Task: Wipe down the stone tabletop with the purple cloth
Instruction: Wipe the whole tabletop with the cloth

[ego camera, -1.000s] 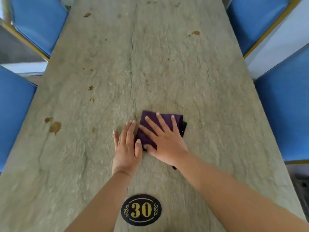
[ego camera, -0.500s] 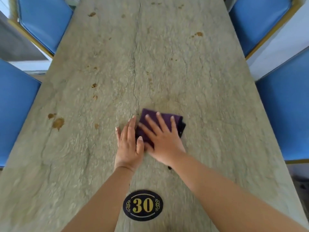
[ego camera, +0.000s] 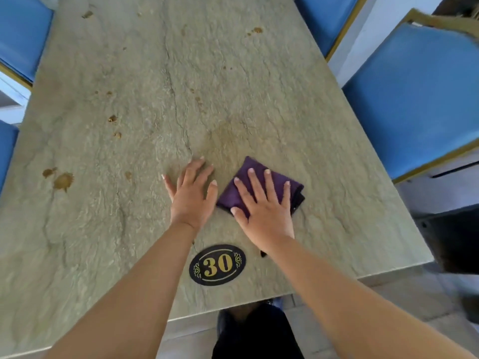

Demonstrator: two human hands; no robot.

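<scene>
A folded purple cloth [ego camera: 241, 187] lies flat on the grey-green stone tabletop [ego camera: 233, 86], near its front edge. My right hand [ego camera: 261, 211] presses down on the cloth with fingers spread, covering its near half. My left hand [ego camera: 190, 193] rests flat on the bare stone just left of the cloth, fingers apart, holding nothing. Brown stains mark the stone: a large one [ego camera: 62, 181] at the left, small ones [ego camera: 112, 118] farther back, and one [ego camera: 256, 30] at the far right. A faint damp smear [ego camera: 228, 136] shows just beyond the cloth.
A black oval plaque [ego camera: 217, 264] with a gold "30" sits between my forearms by the front edge. Blue padded chairs stand at the right [ego camera: 414, 99], the far right [ego camera: 324, 19] and the left [ego camera: 20, 35]. The table's front edge [ego camera: 259, 297] runs below my arms.
My right hand slid the cloth to the right, away from my left hand, so a gap has opened between them. The camera view tilted, showing the front edge.
</scene>
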